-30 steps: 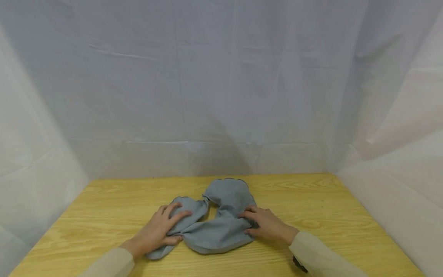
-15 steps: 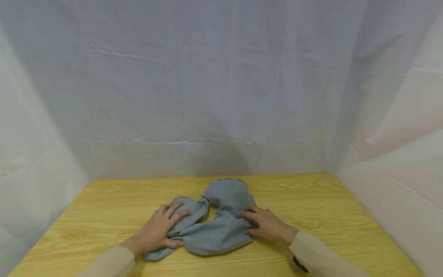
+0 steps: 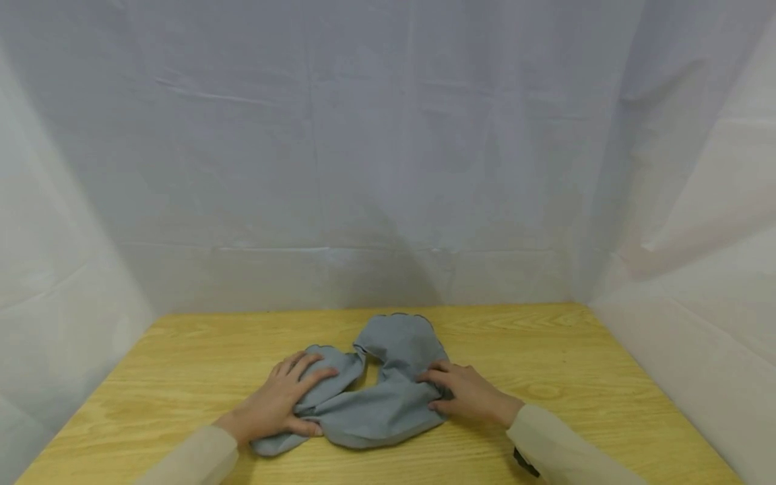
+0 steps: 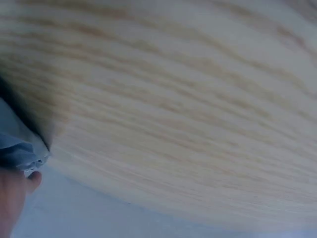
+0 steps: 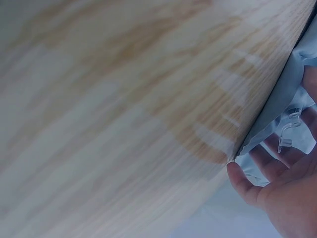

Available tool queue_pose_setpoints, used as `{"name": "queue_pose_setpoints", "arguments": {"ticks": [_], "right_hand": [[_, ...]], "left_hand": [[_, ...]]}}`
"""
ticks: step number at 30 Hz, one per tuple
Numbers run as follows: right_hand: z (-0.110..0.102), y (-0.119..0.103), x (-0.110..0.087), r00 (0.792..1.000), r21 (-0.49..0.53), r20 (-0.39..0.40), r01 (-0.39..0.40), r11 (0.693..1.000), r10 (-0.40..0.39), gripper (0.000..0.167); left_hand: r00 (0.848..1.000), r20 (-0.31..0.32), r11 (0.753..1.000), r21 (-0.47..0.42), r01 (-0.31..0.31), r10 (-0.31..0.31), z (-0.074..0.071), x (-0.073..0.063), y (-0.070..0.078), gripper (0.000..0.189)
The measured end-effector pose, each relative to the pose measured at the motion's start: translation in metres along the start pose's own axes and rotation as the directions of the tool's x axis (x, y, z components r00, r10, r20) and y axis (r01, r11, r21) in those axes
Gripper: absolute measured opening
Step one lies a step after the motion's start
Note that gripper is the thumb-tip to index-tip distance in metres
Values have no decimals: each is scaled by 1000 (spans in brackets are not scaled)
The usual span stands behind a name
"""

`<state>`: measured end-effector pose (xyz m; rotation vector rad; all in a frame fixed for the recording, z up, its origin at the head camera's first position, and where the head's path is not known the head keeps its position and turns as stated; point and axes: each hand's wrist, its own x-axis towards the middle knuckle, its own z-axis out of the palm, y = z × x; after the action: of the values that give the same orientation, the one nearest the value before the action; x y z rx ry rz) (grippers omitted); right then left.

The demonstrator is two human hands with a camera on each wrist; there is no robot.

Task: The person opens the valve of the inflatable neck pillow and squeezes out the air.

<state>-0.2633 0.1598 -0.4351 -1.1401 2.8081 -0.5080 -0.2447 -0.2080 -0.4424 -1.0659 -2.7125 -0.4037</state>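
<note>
A limp grey-blue cloth neck pillow [image 3: 376, 416], which looks like an inflatable one, lies crumpled in a curve on the table, its scalloped edges at the far side. My left hand [image 3: 275, 404] rests on its left lobe with the fingers spread and the thumb toward the near edge. On the right part of the pillow, my right hand [image 3: 475, 396] touches the cloth with loosely bent fingers. A small clear plastic valve [image 5: 290, 130] shows beside these fingers in the right wrist view. Only a bit of the cloth [image 4: 20, 144] appears in the left wrist view.
The wooden table [image 3: 545, 350] extends around the pillow on all sides. White sheeting [image 3: 388, 168] hangs behind the table and along both sides. A dark band [image 3: 525, 463] shows beneath the right sleeve.
My left hand and the near left end of the pillow have shifted very slightly, that end toward the left. The right hand stays where it was on the cloth.
</note>
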Motion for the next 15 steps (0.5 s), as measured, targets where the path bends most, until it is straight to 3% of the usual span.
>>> {"name": "queue_pose_setpoints", "arguments": {"ticks": [7, 15], "right_hand": [[-1, 0, 0, 1000, 8, 9, -13, 1000, 13, 43], [-1, -1, 0, 1000, 18, 11, -15, 1000, 14, 43]], "left_hand": [[996, 91, 999, -23, 24, -22, -3, 9, 6, 94], [989, 130, 997, -28, 79, -74, -7, 18, 12, 89]]}}
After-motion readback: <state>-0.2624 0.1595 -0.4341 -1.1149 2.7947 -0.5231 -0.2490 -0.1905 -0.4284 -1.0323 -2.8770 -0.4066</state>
